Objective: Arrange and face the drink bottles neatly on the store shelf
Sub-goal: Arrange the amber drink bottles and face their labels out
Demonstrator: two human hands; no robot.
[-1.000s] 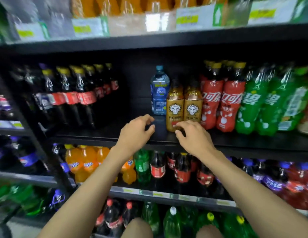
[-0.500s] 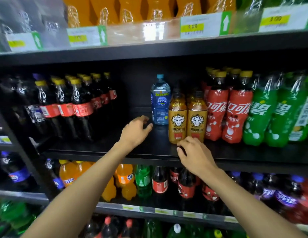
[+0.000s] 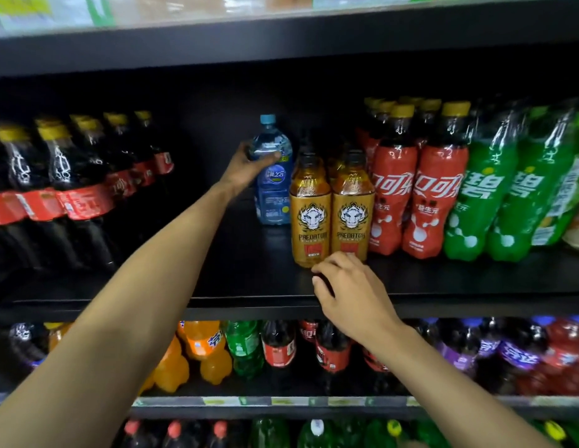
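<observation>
A blue water bottle [image 3: 274,192] with a light blue cap stands upright toward the back of the black middle shelf [image 3: 249,276]. My left hand [image 3: 246,164] reaches in and grips its upper body, thumb across the front. Two gold energy drink bottles [image 3: 331,218] with a tiger face stand side by side just right of it, nearer the front. My right hand [image 3: 349,292] hovers at the shelf's front edge below those two, fingers curled and holding nothing, fingertips close to their bases.
Dark cola bottles [image 3: 65,195] with yellow caps fill the shelf's left; red cola bottles [image 3: 417,195] and green soda bottles [image 3: 495,202] fill its right. Bare shelf lies between the dark colas and the water bottle. Orange, green and purple sodas [image 3: 201,347] sit on the shelf below.
My left hand has moved from the shelf floor up and back to take hold of the blue water bottle. My right hand stayed near the front edge. The camera moved closer.
</observation>
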